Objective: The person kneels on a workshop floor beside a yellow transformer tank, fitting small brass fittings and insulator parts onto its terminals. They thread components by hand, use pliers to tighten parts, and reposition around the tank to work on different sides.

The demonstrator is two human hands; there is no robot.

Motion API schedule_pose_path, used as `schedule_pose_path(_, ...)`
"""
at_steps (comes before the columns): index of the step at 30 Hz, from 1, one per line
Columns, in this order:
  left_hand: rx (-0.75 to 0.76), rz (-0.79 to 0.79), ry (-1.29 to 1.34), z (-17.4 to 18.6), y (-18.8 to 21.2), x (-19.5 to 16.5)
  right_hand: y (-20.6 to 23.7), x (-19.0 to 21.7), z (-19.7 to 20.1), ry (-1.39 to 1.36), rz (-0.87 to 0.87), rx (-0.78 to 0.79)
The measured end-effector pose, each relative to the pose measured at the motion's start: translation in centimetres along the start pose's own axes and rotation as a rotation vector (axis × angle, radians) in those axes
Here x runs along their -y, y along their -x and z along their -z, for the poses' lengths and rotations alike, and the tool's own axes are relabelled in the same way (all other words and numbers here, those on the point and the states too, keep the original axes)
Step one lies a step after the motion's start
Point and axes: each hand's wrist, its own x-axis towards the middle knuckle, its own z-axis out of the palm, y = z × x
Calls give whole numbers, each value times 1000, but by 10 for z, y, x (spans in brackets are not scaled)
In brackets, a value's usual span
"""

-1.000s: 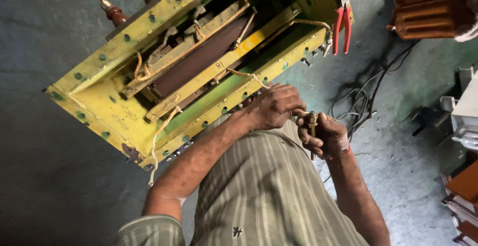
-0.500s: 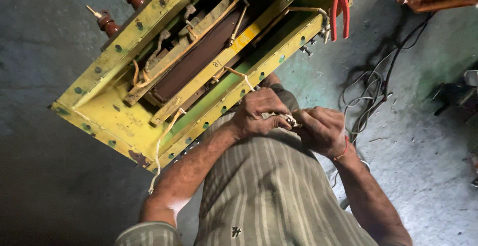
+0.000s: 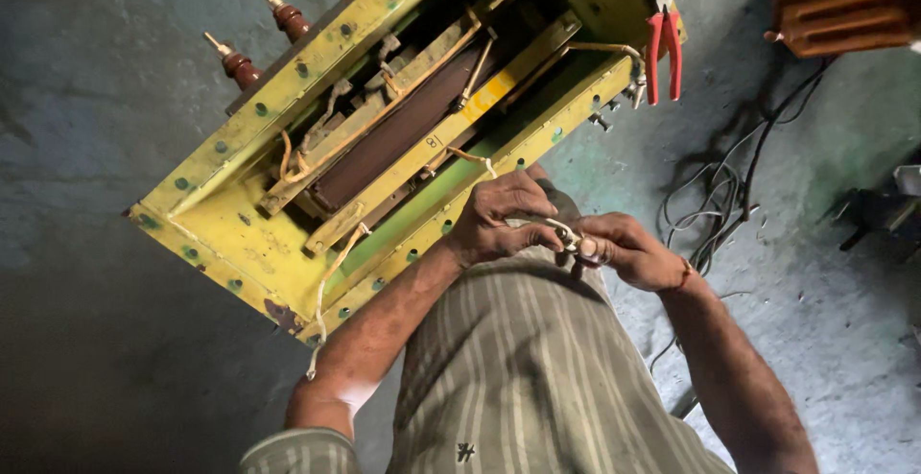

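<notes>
I look down at an open yellow transformer tank [image 3: 240, 220] with a dark winding core [image 3: 393, 138] inside. My left hand [image 3: 504, 220] and my right hand [image 3: 628, 248] meet just beyond the tank's near flange, above my striped shirt. Both pinch a thin whitish lead wire [image 3: 552, 229] that runs back from the tank; its end carries a small metal piece between my fingers. Another cream lead [image 3: 331, 277] hangs over the flange to the left.
Red-handled pliers [image 3: 662, 47] rest on the tank's far corner. Three brown bushings [image 3: 288, 18] stick out of the tank's far side. Black cables [image 3: 720, 215] lie tangled on the concrete floor at right. An orange-brown coil assembly [image 3: 844, 4] sits at top right.
My view has shifted, so the tank sits higher and more to the left. My hands have drawn close together on the wire, right hand now touching the left.
</notes>
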Motion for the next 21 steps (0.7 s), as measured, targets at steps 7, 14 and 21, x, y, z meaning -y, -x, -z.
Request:
schedule_pose_path(7, -153, 137, 270, -7, 14, 9, -17, 2, -35, 499, 272, -396)
schedule_pose_path(14, -145, 179, 14, 1, 14, 11, -33, 24, -45, 1143, 684, -674)
schedule_pose_path(21, -62, 74, -179, 11, 10, 19, -24, 10, -11, -356, -255, -66)
